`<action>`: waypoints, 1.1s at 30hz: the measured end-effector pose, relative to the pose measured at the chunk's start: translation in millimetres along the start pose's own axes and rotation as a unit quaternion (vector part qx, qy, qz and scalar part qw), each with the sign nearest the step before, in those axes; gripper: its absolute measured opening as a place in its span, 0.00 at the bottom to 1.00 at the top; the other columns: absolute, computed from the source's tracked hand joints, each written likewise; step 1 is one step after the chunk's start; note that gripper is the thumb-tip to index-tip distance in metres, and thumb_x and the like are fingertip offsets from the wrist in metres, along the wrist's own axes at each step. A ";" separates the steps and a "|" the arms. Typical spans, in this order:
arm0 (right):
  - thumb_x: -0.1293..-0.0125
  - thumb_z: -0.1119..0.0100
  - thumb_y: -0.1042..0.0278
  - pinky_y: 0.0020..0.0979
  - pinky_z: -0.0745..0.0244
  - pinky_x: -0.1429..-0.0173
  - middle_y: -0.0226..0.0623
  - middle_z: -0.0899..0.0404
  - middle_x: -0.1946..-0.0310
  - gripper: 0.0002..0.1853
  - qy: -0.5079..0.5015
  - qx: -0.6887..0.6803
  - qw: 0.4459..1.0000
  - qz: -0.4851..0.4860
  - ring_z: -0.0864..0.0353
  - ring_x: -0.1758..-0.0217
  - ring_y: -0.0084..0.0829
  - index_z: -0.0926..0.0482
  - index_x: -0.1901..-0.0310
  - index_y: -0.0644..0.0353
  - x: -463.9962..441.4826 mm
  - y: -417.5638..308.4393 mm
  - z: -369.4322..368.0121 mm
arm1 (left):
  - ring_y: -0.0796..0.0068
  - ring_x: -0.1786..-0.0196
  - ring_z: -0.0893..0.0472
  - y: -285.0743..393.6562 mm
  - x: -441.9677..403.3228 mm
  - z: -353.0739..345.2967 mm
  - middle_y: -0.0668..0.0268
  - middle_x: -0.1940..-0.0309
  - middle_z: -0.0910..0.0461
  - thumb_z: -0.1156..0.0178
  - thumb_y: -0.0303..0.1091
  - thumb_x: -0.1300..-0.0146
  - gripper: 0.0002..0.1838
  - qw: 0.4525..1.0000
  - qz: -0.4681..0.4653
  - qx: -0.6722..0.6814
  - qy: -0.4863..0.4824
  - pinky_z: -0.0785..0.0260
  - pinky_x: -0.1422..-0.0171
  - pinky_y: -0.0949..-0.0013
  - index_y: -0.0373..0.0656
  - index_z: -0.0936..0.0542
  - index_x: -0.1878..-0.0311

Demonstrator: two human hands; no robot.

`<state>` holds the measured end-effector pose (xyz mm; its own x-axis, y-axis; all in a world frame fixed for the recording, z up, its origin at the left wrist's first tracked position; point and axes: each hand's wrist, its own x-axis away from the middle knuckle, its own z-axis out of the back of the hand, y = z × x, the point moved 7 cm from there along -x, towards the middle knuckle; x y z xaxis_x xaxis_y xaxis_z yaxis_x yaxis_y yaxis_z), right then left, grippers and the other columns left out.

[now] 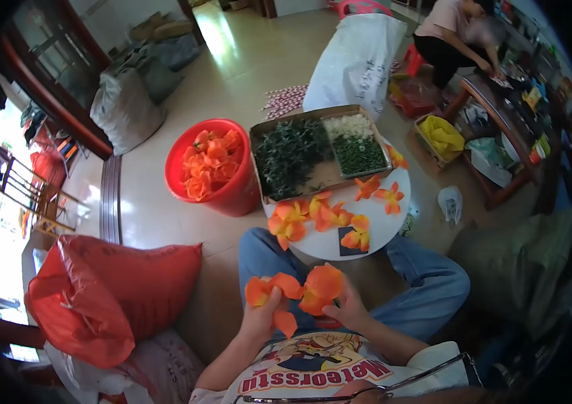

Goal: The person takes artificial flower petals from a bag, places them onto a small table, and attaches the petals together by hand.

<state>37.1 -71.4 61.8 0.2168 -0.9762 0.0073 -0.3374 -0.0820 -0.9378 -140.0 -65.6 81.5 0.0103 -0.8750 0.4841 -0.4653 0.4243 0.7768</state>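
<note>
My left hand (257, 319) is closed around orange artificial petals (284, 285), with one petal hanging below the fingers. In my right hand (352, 308) is a fuller orange artificial flower (324, 281), pinched low near its base. The two hands are side by side above my lap, the petals and the flower nearly touching. In front of my knees, several loose orange-yellow petal pieces (288, 223) lie on a round white table (394, 225). One of them rests partly over a small dark square (351, 250) at the near edge.
A cardboard box (326, 170) on the table holds green sprigs (289, 152) and a tray of small green and white pieces (360, 155). A red bucket (179, 193) of orange flowers stands left. Sacks (124, 283) surround me; a person (449, 37) bends at the right back.
</note>
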 end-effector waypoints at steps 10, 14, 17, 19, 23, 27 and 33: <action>0.37 0.39 0.68 0.29 0.28 0.40 0.37 0.27 0.46 0.27 0.041 -0.156 0.984 -0.081 0.25 0.45 0.24 0.34 0.39 0.67 -4.4 -1.6 39.5 | 0.81 0.75 0.36 -50.3 -29.3 -47.4 0.73 0.76 0.34 0.47 0.40 0.30 0.10 0.982 0.148 0.065 -0.097 0.39 0.67 0.75 0.44 0.29 0.57; 0.37 0.39 0.72 0.26 0.24 0.46 0.36 0.22 0.53 0.21 0.070 -0.114 0.986 -0.101 0.21 0.52 0.22 0.29 0.44 0.68 -9.5 1.5 45.4 | 0.81 0.75 0.37 -57.3 -33.0 -46.4 0.73 0.76 0.34 0.47 0.40 0.30 0.10 0.979 0.159 0.075 -0.106 0.39 0.68 0.75 0.44 0.29 0.57; 0.37 0.39 0.74 0.25 0.21 0.51 0.35 0.19 0.59 0.16 0.096 -0.077 0.984 -0.127 0.19 0.58 0.22 0.24 0.49 0.68 -7.0 6.9 46.2 | 0.82 0.75 0.37 -65.0 -35.7 -43.7 0.73 0.76 0.34 0.47 0.40 0.30 0.09 0.980 0.161 0.069 -0.099 0.39 0.70 0.76 0.44 0.29 0.57; 0.37 0.38 0.74 0.25 0.21 0.54 0.34 0.18 0.62 0.13 0.113 -0.063 0.981 -0.141 0.18 0.61 0.23 0.23 0.52 0.67 -4.3 11.6 47.7 | 0.83 0.75 0.36 -69.7 -37.2 -39.8 0.73 0.76 0.34 0.47 0.40 0.30 0.09 0.983 0.159 0.055 -0.078 0.40 0.70 0.77 0.45 0.29 0.57; 0.37 0.38 0.72 0.24 0.20 0.57 0.33 0.18 0.64 0.11 0.124 -0.054 0.980 -0.147 0.17 0.63 0.23 0.21 0.54 0.66 -0.1 22.6 54.7 | 0.85 0.72 0.34 -83.6 -41.8 -26.1 0.75 0.71 0.32 0.42 0.37 0.32 0.09 0.983 0.154 0.063 -0.079 0.39 0.68 0.77 0.45 0.28 0.55; 0.36 0.39 0.72 0.22 0.22 0.57 0.32 0.18 0.64 0.10 0.120 -0.056 0.978 -0.160 0.18 0.63 0.21 0.21 0.55 0.66 0.9 25.3 56.5 | 0.86 0.71 0.33 -88.7 -45.1 -18.6 0.76 0.71 0.31 0.41 0.36 0.33 0.08 0.988 0.134 0.045 -0.068 0.39 0.68 0.77 0.45 0.28 0.56; 0.37 0.40 0.74 0.23 0.25 0.55 0.31 0.18 0.63 0.10 0.157 -0.021 0.982 -0.101 0.20 0.62 0.18 0.21 0.54 0.65 -17.8 3.6 66.2 | 0.85 0.70 0.32 -74.2 -61.2 -44.2 0.75 0.71 0.30 0.39 0.37 0.34 0.10 0.996 0.080 0.004 -0.051 0.37 0.66 0.77 0.43 0.27 0.56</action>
<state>92.6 -40.9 35.3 -0.0085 -0.9523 0.3051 -0.3563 -0.2822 -0.8907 -67.0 -33.2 12.1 -0.1534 -0.8160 0.5574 -0.4607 0.5581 0.6902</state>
